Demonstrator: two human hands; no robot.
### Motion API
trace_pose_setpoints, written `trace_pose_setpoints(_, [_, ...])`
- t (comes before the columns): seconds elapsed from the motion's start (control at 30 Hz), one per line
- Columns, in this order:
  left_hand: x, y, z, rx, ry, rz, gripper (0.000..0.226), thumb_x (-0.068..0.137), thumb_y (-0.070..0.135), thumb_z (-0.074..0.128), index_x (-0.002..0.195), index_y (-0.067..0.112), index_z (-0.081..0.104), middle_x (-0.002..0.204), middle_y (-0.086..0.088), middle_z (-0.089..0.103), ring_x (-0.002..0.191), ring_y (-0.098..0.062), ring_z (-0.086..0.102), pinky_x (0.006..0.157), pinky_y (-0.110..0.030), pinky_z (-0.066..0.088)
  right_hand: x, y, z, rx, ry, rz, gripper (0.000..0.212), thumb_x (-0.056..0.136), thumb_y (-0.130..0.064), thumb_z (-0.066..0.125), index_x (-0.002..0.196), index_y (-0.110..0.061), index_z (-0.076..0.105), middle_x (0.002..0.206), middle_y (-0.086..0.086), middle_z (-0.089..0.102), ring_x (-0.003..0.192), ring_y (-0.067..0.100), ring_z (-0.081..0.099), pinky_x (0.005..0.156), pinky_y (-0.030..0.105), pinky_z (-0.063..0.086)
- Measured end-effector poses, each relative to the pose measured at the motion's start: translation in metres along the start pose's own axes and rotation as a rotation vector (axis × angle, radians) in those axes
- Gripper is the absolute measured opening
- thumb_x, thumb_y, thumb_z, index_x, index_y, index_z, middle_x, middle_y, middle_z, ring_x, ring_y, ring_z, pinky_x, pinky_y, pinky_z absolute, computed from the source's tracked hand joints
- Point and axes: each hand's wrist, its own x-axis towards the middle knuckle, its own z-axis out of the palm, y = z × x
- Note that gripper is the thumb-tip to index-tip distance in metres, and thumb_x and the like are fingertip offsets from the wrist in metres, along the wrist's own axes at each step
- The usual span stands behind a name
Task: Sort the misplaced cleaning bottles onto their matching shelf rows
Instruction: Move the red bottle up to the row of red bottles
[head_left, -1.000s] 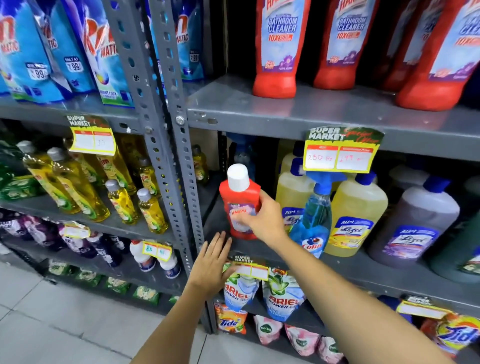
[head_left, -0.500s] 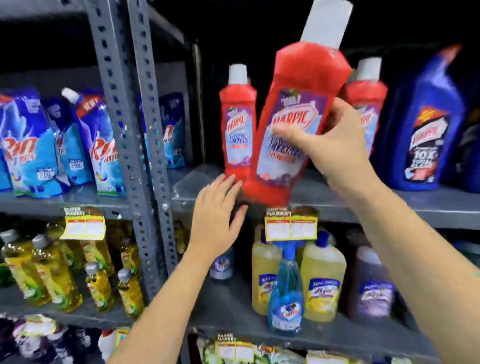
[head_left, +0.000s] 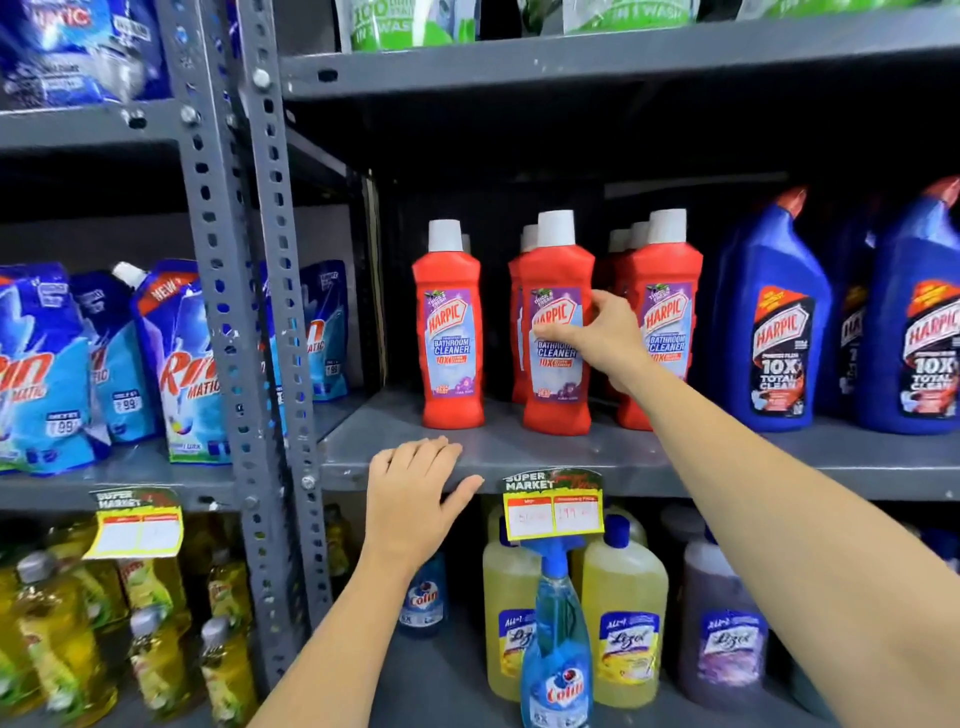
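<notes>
- Head view: the right hand (head_left: 605, 338) reaches forward on a straight bare arm, its fingers (head_left: 558, 330) loosely curled against the purple label of a red plastic bathroom-cleaner bottle with a white cap (head_left: 557, 332); the thumb sits at the label's upper right edge, a light pinch on the bottle's front rather than a full wrap.
- That bottle stands upright on the grey metal shelf (head_left: 545, 452), in the middle of the red row: a matching red bottle (head_left: 450, 332) stands apart to its left, and a cluster of red bottles (head_left: 662, 322) stands just beside it on the right.
- The left hand (head_left: 415, 493) lies palm down over the shelf's front lip, fingers pressed together and flat, thumb spread along the edge, holding nothing.
- Tall blue angled-neck toilet-cleaner bottles (head_left: 774, 322) fill the same shelf further right.
- A yellow price tag (head_left: 555, 512) hangs from the lip.
- The shelf below holds yellow liquid bottles (head_left: 626, 613) and a blue trigger spray bottle (head_left: 556, 644).
- Left of the perforated grey upright (head_left: 270, 312), soft blue detergent pouches (head_left: 182, 364) stand.
</notes>
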Motion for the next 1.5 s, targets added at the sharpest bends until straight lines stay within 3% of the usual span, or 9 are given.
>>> trace_pose_setpoints(0.13, [0.0,0.001,0.0,0.004,0.007,-0.007,0.043,0.09,0.05,0.048,0.104,0.015,0.069,0.107,-0.001,0.07,0.096,-0.022,0.062,0.081,-0.035,0.036,-0.004,0.006,0.0,0.086,-0.068,0.045,0.05,0.065,-0.027,0.09,0.107,-0.017,0.065,0.107,0.004,0.074,0.095,0.018,0.072,0.087,0.041,0.059])
trace_pose_setpoints(0.2, [-0.001,0.001,0.0,0.0,0.002,-0.011,0.043,0.09,0.05,0.048,0.104,0.015,0.069,0.107,-0.001,0.069,0.096,-0.022,0.062,0.082,-0.035,0.035,-0.015,0.01,-0.003,0.068,-0.131,0.077,0.052,0.068,-0.025,0.088,0.112,-0.017,0.061,0.112,0.001,0.072,0.097,0.016,0.069,0.087,0.034,0.057])
trace_pose_setpoints(0.33, [-0.001,0.001,0.0,0.002,-0.001,-0.013,0.043,0.09,0.05,0.048,0.105,0.015,0.069,0.108,-0.001,0.069,0.097,-0.022,0.062,0.082,-0.035,0.036,-0.033,0.033,-0.009,-0.147,-0.214,0.155,0.066,0.06,-0.025,0.093,0.116,-0.016,0.059,0.113,0.001,0.07,0.101,0.019,0.066,0.089,0.036,0.054])
trace_pose_setpoints(0.53, [0.0,0.001,0.002,0.005,0.011,-0.013,0.042,0.09,0.05,0.048,0.104,0.015,0.069,0.106,-0.002,0.069,0.095,-0.022,0.062,0.081,-0.034,0.035,-0.031,0.044,-0.004,-0.38,-0.211,0.094,0.071,0.06,-0.022,0.093,0.122,-0.009,0.06,0.118,0.008,0.069,0.108,0.026,0.065,0.097,0.039,0.05])
trace_pose_setpoints(0.73, [-0.001,0.001,0.001,0.001,-0.005,-0.022,0.042,0.09,0.049,0.049,0.105,0.015,0.069,0.107,-0.002,0.069,0.096,-0.022,0.061,0.082,-0.035,0.035,-0.021,0.052,0.009,-0.382,-0.205,0.07,0.071,0.064,-0.022,0.09,0.125,-0.007,0.057,0.126,0.011,0.067,0.113,0.026,0.064,0.099,0.04,0.05])
trace_pose_setpoints(0.97, [0.0,0.003,-0.003,-0.016,-0.04,-0.039,0.043,0.091,0.05,0.046,0.105,0.015,0.068,0.108,-0.001,0.069,0.098,-0.021,0.061,0.084,-0.034,0.034,-0.019,0.064,0.009,-0.292,-0.227,0.1,0.07,0.061,-0.025,0.092,0.121,-0.01,0.06,0.118,0.007,0.071,0.106,0.023,0.067,0.098,0.042,0.052])
trace_pose_setpoints(1.27, [0.0,0.003,-0.002,-0.021,-0.028,-0.032,0.043,0.091,0.049,0.046,0.105,0.015,0.068,0.107,-0.002,0.069,0.097,-0.022,0.061,0.084,-0.035,0.035,-0.018,0.071,0.013,-0.15,-0.28,0.118,0.063,0.076,-0.006,0.081,0.132,-0.007,0.051,0.131,0.013,0.063,0.117,0.026,0.062,0.105,0.045,0.047])
trace_pose_setpoints(1.5, [0.0,0.003,-0.004,-0.021,-0.042,-0.033,0.042,0.091,0.048,0.047,0.105,0.015,0.068,0.107,-0.002,0.069,0.098,-0.021,0.061,0.084,-0.034,0.035,-0.015,0.076,0.015,-0.121,-0.302,0.149,0.063,0.079,-0.004,0.078,0.134,-0.007,0.048,0.134,0.012,0.06,0.121,0.027,0.059,0.107,0.047,0.046])
